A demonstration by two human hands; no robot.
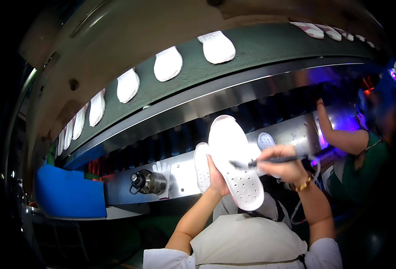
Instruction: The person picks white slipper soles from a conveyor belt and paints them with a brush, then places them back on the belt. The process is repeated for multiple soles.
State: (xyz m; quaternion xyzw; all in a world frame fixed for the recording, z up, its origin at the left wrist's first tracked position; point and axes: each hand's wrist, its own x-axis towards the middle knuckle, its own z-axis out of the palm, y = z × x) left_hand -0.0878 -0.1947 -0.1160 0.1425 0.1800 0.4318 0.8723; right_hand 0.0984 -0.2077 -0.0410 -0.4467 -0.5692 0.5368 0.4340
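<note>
Dim factory bay, dark at the edges. Green conveyor belt curving overhead across the view, carrying a row of white soles spaced evenly, more at far right. Beige machine housing above the belt. Polished steel rail beneath, then a dark slotted gap with red glow at left. Steel front panel lower down, metal flask lying against it. Blue bin at left on a pale ledge. Purple-blue light at far right. Co-worker in green top reaching up at right.
</note>
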